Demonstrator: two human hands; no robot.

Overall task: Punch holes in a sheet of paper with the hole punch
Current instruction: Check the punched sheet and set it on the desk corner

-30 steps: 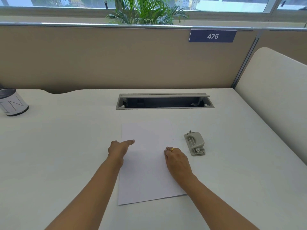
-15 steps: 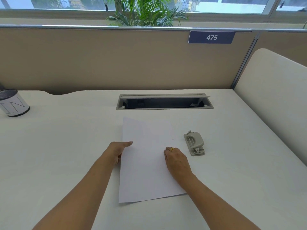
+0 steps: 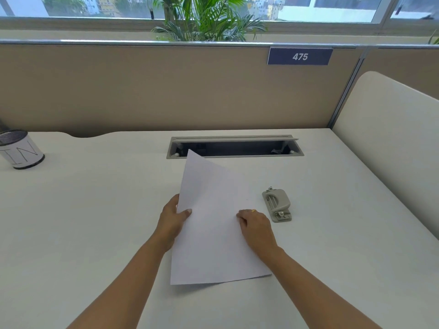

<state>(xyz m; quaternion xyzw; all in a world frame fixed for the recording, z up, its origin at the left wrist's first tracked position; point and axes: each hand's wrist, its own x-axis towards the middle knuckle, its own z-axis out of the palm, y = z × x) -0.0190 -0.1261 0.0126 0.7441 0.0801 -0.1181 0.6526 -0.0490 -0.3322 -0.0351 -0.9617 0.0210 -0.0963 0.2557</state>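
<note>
A white sheet of paper (image 3: 211,224) lies in front of me on the white desk (image 3: 95,210), its left edge and far left corner lifted off the surface. My left hand (image 3: 172,220) grips that left edge, thumb on top and fingers beneath. My right hand (image 3: 255,225), wearing a gold ring, rests with curled fingers on the sheet's right side and pins it down. A small grey hole punch (image 3: 276,205) sits on the desk just right of the paper, a short way beyond my right hand and apart from it.
An open cable tray slot (image 3: 235,147) is set into the desk behind the paper. A black-and-white mesh cup (image 3: 20,150) stands at the far left. A beige partition (image 3: 166,86) closes the back; a cream side panel (image 3: 389,143) bounds the right.
My left hand went from resting flat by the paper's left edge to gripping it. The left side of the sheet has risen off the desk. My right hand stayed put.
</note>
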